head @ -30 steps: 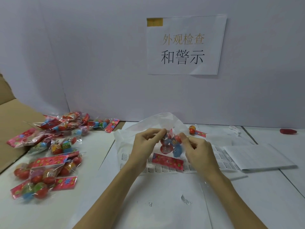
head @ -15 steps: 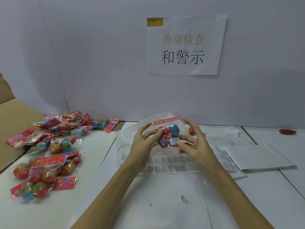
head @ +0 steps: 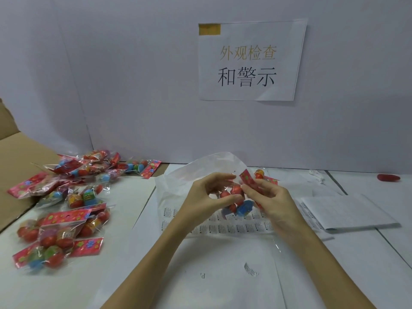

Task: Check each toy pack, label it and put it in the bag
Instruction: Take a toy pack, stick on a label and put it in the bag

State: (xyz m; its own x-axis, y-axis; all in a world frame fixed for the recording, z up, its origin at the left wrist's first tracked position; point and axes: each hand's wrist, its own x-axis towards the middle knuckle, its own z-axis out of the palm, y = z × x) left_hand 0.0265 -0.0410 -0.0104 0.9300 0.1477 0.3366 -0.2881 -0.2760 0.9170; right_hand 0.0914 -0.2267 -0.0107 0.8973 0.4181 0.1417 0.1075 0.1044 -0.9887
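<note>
Clear plastic of a toy pack (head: 237,198) is pinched between both hands just above the table (head: 223,275): the left hand (head: 208,196) grips its left side with curled fingers and thumb, and the right hand (head: 270,198) holds the red header card (head: 250,180) and the right side. Half a second ago the header card lay level on top; now it tilts up and to the right, and the pack sits lower, with a white label showing at its bottom edge. Toys inside are blurred; only red and blue rounded shapes can be told. Behind the hands stands the translucent bag (head: 200,168), its mouth partly hidden by them. A sheet of warning labels (head: 234,228) lies beneath, partly covered. More toy packs (head: 66,208) are heaped at left, well apart, and a folded paper (head: 343,210) lies at right. A printed sign (head: 249,61) hangs on the back wall.
</note>
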